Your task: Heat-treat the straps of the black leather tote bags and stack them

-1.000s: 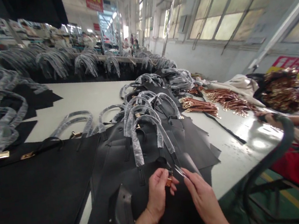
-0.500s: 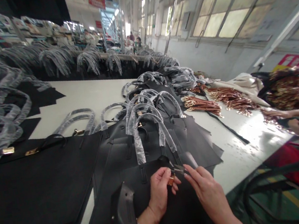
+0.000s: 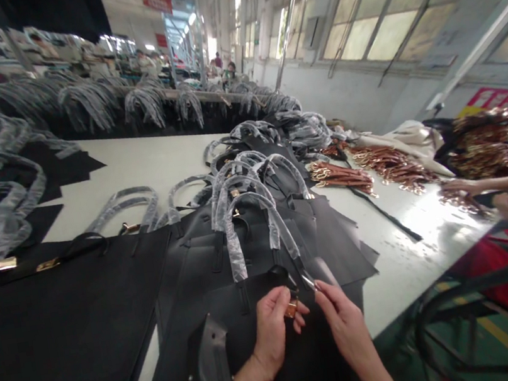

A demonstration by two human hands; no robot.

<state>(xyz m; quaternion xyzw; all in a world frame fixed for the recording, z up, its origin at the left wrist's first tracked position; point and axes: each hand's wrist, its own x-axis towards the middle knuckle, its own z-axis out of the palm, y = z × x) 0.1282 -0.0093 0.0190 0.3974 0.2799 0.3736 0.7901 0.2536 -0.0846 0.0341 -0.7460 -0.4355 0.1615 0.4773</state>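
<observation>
My left hand (image 3: 271, 323) pinches a small gold metal clasp (image 3: 292, 309) at the top edge of a black leather bag panel (image 3: 250, 293). My right hand (image 3: 342, 314) is closed on a small silvery tool (image 3: 308, 281), its tip close to the clasp and to the foot of a plastic-wrapped bag handle (image 3: 251, 216). Both hands sit at the near edge of the white table (image 3: 149, 161). A dark curved bag handle (image 3: 209, 369) rises in front of my left wrist.
Several black bag panels with wrapped handles are stacked up the middle and left of the table. Brown straps with gold fittings (image 3: 342, 177) lie at the right. Another person's arm (image 3: 496, 186) reaches in from the right beside a black chair frame (image 3: 465, 292).
My hands stay on the clasp; the right hand's tool has shifted slightly at the handle foot. The other person's arm at the right has moved a little.
</observation>
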